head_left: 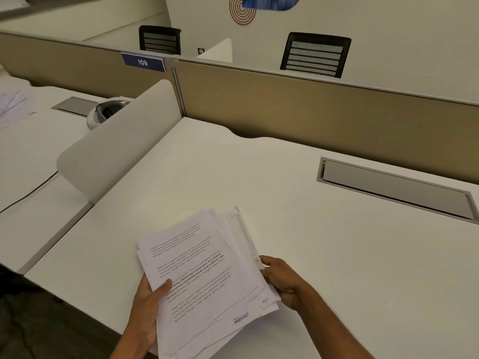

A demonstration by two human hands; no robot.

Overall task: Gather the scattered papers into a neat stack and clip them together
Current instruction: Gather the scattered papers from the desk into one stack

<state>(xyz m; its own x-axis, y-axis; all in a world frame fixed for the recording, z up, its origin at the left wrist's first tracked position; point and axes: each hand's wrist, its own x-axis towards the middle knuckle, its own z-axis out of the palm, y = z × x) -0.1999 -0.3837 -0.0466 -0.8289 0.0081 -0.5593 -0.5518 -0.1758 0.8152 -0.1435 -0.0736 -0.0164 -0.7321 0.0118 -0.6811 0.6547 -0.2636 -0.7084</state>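
Head view is showing the papers (207, 275) sitting in both hands, just above the near edge of the desk (285, 203). The left hand (147, 307) is gripping the left side, with its thumb lying on top. The right hand (282, 281) is gripping the right side, with its fingers curling round the edge. The sheets are fanning out and their edges are not lining up. I am guessing the gathering is done and the tidying is in hand. The next move is calling for a tap of the edges on the desk to make them even, then a clip. No clip is showing anywhere. The left fingers are hiding under the sheets. The bottom of the pile is running off the picture. The small print is looking too blurry to read.
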